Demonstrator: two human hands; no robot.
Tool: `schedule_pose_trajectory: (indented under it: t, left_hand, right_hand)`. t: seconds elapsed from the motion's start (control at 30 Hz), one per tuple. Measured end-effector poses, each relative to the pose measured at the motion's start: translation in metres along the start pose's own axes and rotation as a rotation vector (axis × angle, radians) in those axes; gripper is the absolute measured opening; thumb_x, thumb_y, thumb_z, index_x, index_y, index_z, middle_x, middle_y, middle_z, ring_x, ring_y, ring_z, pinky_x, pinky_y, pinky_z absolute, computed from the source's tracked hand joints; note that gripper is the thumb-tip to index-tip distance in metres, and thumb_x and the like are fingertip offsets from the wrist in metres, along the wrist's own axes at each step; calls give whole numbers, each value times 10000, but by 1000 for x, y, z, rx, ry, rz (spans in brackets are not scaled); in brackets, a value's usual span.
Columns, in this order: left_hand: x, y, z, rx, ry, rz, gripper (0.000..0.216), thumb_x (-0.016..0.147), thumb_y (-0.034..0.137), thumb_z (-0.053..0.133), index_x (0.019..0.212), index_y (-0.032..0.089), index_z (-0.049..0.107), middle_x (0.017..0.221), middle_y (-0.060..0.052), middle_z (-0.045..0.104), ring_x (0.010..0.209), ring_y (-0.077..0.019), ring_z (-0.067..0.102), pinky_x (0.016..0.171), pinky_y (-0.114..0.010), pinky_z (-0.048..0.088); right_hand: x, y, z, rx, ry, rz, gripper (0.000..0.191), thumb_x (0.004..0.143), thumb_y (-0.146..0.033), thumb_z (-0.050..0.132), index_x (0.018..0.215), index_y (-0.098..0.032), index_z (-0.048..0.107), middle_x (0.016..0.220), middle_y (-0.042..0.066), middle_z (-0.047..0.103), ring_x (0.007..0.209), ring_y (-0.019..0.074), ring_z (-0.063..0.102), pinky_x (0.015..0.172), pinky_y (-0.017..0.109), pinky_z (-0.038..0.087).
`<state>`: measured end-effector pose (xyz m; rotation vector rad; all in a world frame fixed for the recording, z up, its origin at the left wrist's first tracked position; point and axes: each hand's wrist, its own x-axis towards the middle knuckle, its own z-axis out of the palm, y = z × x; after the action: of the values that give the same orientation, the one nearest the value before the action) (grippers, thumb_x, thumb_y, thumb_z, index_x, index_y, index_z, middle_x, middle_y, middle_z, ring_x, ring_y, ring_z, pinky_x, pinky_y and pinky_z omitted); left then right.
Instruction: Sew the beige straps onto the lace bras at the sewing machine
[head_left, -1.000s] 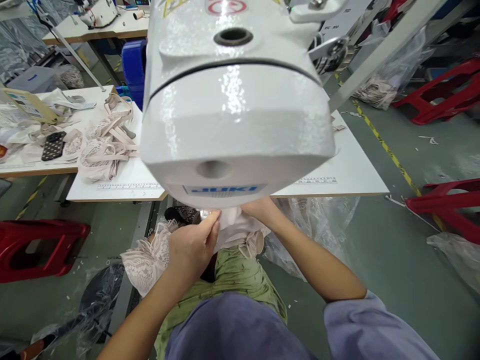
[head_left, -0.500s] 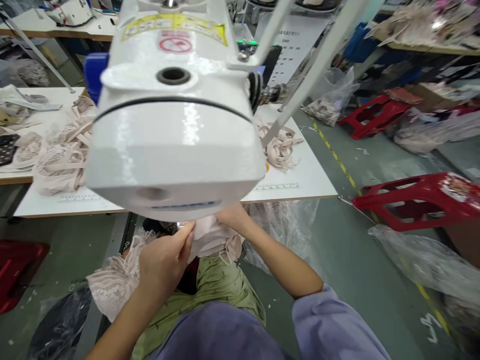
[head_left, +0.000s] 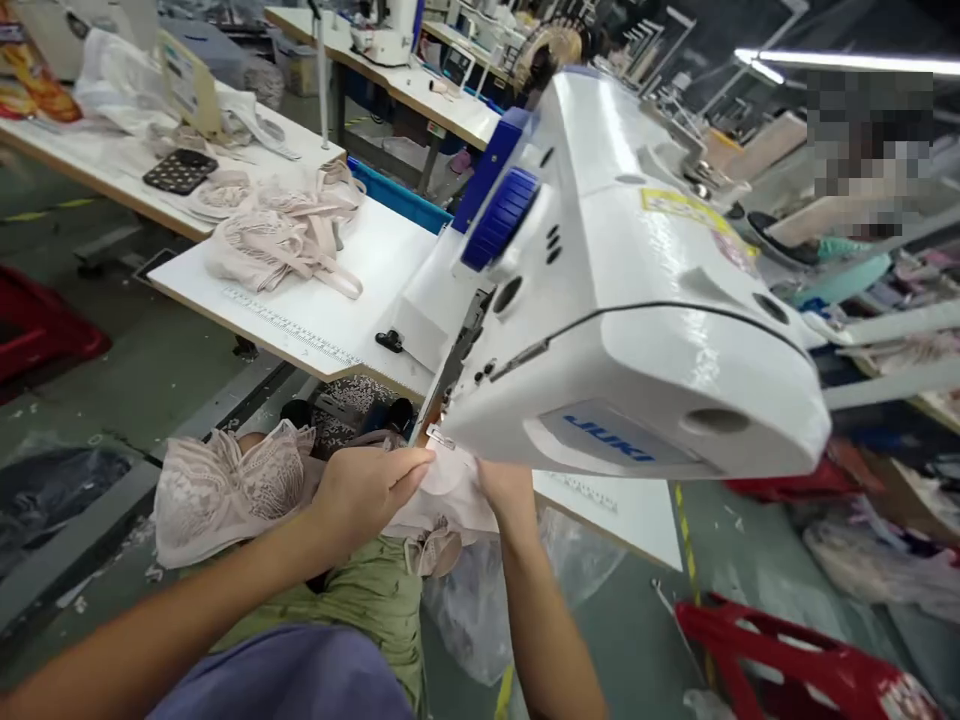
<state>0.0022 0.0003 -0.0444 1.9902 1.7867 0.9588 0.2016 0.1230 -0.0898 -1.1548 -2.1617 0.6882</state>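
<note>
A pale pink lace bra (head_left: 232,490) hangs over my lap, its cups to the left and its plain band stretched under the head of the white sewing machine (head_left: 645,390). My left hand (head_left: 367,500) pinches the band between thumb and fingers, just left of the presser foot (head_left: 440,436). On the other side, my right hand (head_left: 506,490) grips the same fabric close to the needle area, with its fingertips partly hidden by the cloth and the machine head. A folded strap loop dangles below the band between my hands.
More pale bras (head_left: 281,235) lie piled on the white table (head_left: 382,245) to the left, with a dark patterned phone (head_left: 180,171) beyond them. A red stool (head_left: 795,650) stands on the floor at right. Clear plastic (head_left: 472,610) hangs below the table.
My view has swung leftward and tilted, so the machine's side and blue handwheel now show. Both hands keep hold of the bra near the needle.
</note>
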Motion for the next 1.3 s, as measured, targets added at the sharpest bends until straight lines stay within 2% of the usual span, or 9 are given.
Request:
schedule_pose_trajectory:
  t: [0.23, 0.4, 0.6, 0.77, 0.9, 1.03, 1.17, 1.23, 1.3]
  left_hand:
    - [1, 6, 4, -56, -8, -16, 305, 995, 317, 444, 1088, 254, 728, 810, 19, 785, 672, -169, 717, 566, -264, 417]
    - [2, 9, 5, -33, -18, -25, 289, 992, 315, 459, 1085, 259, 727, 836, 16, 789, 711, -176, 727, 595, -269, 427]
    - [1, 8, 5, -26, 7, 0, 305, 997, 316, 443, 1093, 248, 724, 856, 6, 793, 714, -178, 730, 601, -269, 435]
    - [0, 7, 6, -61, 11, -27, 300, 988, 312, 456, 1075, 242, 734, 783, 4, 782, 684, -168, 723, 588, -253, 442]
    - [-2, 7, 5, -136, -9, -76, 306, 992, 325, 458, 1096, 244, 734, 922, -13, 796, 768, -164, 739, 659, -240, 492]
    - [0, 8, -4, -225, -26, -119, 300, 991, 314, 468, 1133, 245, 723, 1040, -11, 784, 866, -164, 733, 714, -231, 508]
    - [3, 3, -17, -226, -171, -13, 283, 989, 318, 481, 1084, 250, 739, 958, 3, 788, 813, -160, 723, 654, -220, 480]
    - [1, 0, -22, -184, -294, 94, 270, 983, 317, 493, 1042, 256, 749, 918, 2, 787, 805, -168, 721, 658, -228, 474]
    - [-5, 0, -23, -145, -357, 122, 267, 982, 321, 488, 1051, 255, 737, 904, -7, 783, 805, -177, 718, 671, -244, 480]
  right_hand:
    - [-3, 11, 0, -129, 34, -35, 324, 859, -373, 439, 845, -226, 728, 938, 123, 758, 1125, 343, 608, 1075, 577, 382]
    - [-3, 4, -5, -1, 48, -3, 300, 856, -388, 487, 955, -234, 725, 997, 102, 756, 1146, 307, 603, 1040, 517, 442]
    - [-6, -9, -10, 124, 94, 80, 278, 857, -384, 514, 957, -230, 723, 977, 83, 759, 1104, 285, 622, 1000, 507, 478]
    - [-6, -12, -12, 171, 155, 154, 261, 837, -367, 567, 978, -211, 722, 991, 83, 754, 1169, 300, 589, 1070, 544, 402]
    - [-9, -18, -7, 270, 164, 194, 284, 840, -368, 580, 1017, -191, 713, 1021, 88, 747, 1183, 290, 586, 1112, 523, 358]
    - [-20, -39, 5, 506, 146, 360, 347, 885, -422, 509, 1048, -171, 686, 942, 94, 750, 968, 251, 679, 906, 403, 531]
    - [-49, -63, 12, 830, 13, 523, 548, 961, -603, 320, 1049, -193, 673, 843, 90, 733, 801, 231, 702, 670, 332, 564]
    - [-70, -69, 13, 951, 31, 551, 503, 939, -631, 398, 1011, -217, 675, 792, 67, 720, 725, 214, 689, 629, 318, 557]
    - [-93, -72, 14, 990, 139, 552, 347, 881, -562, 581, 955, -237, 676, 768, 35, 705, 653, 186, 660, 594, 295, 546]
